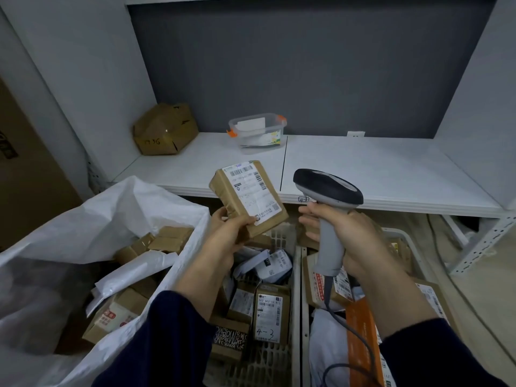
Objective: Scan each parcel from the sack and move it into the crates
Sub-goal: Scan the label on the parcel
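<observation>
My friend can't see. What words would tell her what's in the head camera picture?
A person's left hand holds a brown labelled parcel up beside a grey barcode scanner gripped in the right hand. Below are a white sack and two crates, each holding more parcels.

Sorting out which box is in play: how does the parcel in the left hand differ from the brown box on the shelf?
The parcel is held up by the left hand; the box rests on the shelf. The parcel bears a white printed label; the box shows only handwriting. The parcel looks neat; the box is dented. Both are brown cardboard.
</observation>
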